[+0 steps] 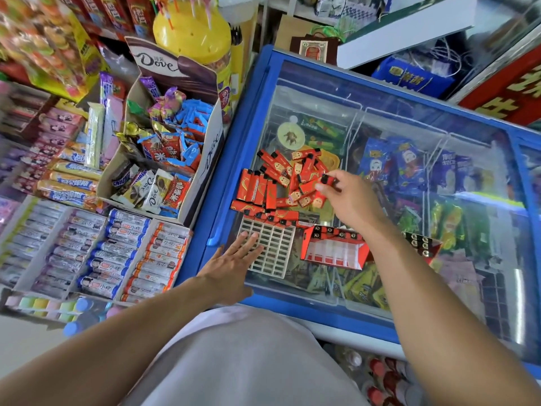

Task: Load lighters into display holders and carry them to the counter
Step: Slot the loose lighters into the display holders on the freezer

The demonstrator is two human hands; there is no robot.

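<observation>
Loading step: right hand (348, 197) pinches a lighter (328, 180) from the pile (281, 180); left hand (234, 259), fingers flat, steadies the grid holder (273, 247). Next: seat it upright in a free cell.

Left hand (234, 260) flat, right hand (348, 197) pinching.

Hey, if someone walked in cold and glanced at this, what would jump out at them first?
Probably the heap of red lighters scattered on the freezer lid, with the right hand pinching one at its edge. Just below, the left hand lies flat on a white grid holder, beside a red display box. To the left, a Dove carton overflows with sweets.
</observation>
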